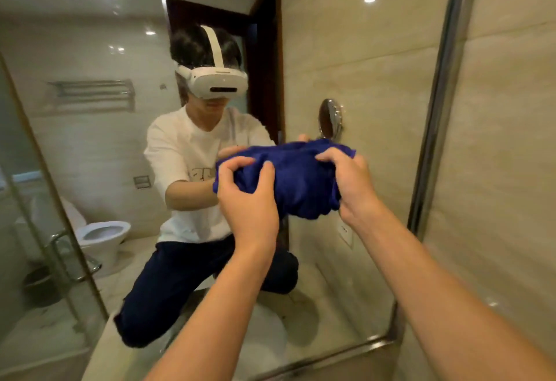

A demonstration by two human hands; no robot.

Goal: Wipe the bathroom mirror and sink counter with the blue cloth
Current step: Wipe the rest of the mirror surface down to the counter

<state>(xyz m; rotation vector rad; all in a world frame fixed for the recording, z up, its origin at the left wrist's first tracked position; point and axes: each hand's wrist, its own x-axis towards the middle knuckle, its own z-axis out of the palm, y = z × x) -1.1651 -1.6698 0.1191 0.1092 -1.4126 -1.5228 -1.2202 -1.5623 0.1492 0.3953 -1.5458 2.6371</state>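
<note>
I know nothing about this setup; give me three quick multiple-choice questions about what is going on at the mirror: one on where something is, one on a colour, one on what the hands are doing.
1. Where is the cloth?
A. in front of the mirror, held up
B. lying flat on the counter
C. hanging on a rack

2. What colour is the cloth?
A. white
B. blue
C. green

3. How is the cloth held?
A. by the left hand alone
B. by the right hand alone
C. by both hands

Answers: 1 A, it is bunched up in the air before the glass. 2 B, it is dark blue. 3 C, fingers of each hand curl into one end.
</note>
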